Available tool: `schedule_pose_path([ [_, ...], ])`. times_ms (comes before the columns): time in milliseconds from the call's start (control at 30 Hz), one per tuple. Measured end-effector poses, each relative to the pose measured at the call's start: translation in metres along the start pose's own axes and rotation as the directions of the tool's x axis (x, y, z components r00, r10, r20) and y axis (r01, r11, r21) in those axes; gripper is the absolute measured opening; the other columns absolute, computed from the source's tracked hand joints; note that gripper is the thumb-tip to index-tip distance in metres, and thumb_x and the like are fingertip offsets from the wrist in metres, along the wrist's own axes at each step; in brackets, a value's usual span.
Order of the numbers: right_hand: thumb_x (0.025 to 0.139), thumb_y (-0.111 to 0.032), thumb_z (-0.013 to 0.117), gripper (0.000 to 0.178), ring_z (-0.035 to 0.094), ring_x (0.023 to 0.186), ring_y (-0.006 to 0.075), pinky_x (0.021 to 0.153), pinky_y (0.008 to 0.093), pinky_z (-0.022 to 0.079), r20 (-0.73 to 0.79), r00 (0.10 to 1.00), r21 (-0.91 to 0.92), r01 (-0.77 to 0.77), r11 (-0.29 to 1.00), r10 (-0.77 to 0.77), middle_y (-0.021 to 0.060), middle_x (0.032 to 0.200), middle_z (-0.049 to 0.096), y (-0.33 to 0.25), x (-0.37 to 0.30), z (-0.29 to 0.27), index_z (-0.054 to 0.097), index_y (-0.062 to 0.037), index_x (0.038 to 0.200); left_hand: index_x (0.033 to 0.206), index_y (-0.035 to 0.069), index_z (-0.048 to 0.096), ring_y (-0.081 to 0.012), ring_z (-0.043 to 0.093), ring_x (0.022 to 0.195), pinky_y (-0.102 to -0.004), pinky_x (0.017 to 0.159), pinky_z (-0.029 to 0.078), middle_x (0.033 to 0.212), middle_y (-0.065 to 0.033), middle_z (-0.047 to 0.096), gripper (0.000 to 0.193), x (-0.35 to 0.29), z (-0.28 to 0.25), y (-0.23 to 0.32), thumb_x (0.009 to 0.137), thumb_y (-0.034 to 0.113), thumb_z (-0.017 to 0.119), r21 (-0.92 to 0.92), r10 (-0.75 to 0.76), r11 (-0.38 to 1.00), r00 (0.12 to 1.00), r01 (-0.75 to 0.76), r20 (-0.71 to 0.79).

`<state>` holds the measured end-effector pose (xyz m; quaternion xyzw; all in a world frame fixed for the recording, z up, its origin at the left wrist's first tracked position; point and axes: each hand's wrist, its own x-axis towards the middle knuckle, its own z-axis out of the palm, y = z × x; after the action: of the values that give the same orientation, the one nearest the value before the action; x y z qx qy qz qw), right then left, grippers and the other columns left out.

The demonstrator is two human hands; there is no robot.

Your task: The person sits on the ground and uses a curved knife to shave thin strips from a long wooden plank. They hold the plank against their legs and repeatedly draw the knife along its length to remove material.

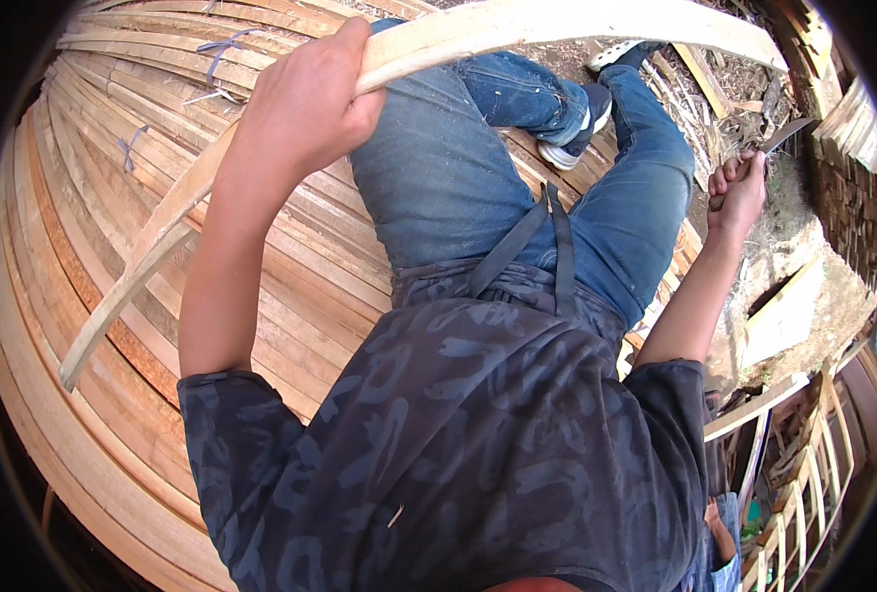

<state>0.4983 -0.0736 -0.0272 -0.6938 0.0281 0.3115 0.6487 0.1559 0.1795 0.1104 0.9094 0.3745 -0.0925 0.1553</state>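
My left hand [315,99] is closed around a long, pale wooden strip [557,25]. One end of the strip reaches across above my legs to the upper right. Past my left forearm, the other part runs down to the lower left over the piled wood. In my right hand [739,192], held out to the right beyond my knee, is a knife [787,132] with its blade pointing up and away. The fingers wrap round its handle, which is mostly hidden. Blade and strip are apart.
I sit on a broad pile of long wooden strips [300,266], some bound with blue ties [128,148]. Stacked wood [853,197] stands at the far right. Below it are a slatted wooden frame [803,493] and another person's arm [723,538]. Shavings litter the ground ahead.
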Motion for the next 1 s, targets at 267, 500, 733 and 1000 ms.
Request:
schedule_pose_path([
  [267,0.104,-0.036,0.046,0.028,0.038,0.042,0.0065,0.037,0.0217,0.030,0.221,0.970,-0.100,-0.084,0.991,0.104,-0.0020,0.060,0.040,0.034,-0.018,0.029,0.048,-0.0112,0.091,0.099,-0.011,0.059,-0.0495,0.064,0.087,-0.0507,0.079,0.052,0.086,-0.0355,0.063,0.032,0.072,-0.034,0.040,0.083,0.017,0.054,-0.210,-0.116,0.973,0.989,0.095,-0.092],
  [500,0.107,-0.036,0.039,0.033,0.036,0.040,0.0053,0.034,0.0215,0.030,0.353,0.936,-0.201,0.071,0.977,0.005,-0.0025,0.059,0.040,0.036,-0.037,0.055,0.051,-0.0086,0.093,0.099,-0.013,0.053,-0.0462,0.067,0.087,-0.0478,0.081,0.053,0.090,-0.0351,0.065,0.036,0.033,0.012,0.018,0.086,0.021,0.056,-0.261,-0.258,0.920,0.953,0.292,0.156],
  [733,0.106,-0.026,0.045,0.028,0.039,0.050,0.0070,0.047,0.0237,0.034,0.559,0.809,-0.325,0.412,0.851,-0.179,-0.0012,0.062,0.044,0.043,-0.050,0.085,0.055,-0.0023,0.094,0.097,-0.008,0.050,-0.0471,0.066,0.086,-0.0512,0.079,0.053,0.086,-0.0331,0.065,0.032,-0.056,0.084,0.012,0.085,0.019,0.059,-0.240,-0.347,0.876,0.892,0.419,0.290],
  [1000,0.097,-0.031,0.059,0.026,0.065,0.071,0.0416,0.062,0.0462,0.050,0.663,0.737,-0.613,0.637,0.468,-0.133,0.0196,0.068,0.064,0.036,-0.073,0.117,0.062,-0.0059,0.102,0.094,-0.007,0.049,-0.0487,0.065,0.079,-0.0528,0.074,0.053,0.080,-0.0317,0.065,0.031,-0.068,0.100,0.037,0.085,0.020,0.061,-0.330,-0.309,0.858,0.908,0.394,0.282],
])
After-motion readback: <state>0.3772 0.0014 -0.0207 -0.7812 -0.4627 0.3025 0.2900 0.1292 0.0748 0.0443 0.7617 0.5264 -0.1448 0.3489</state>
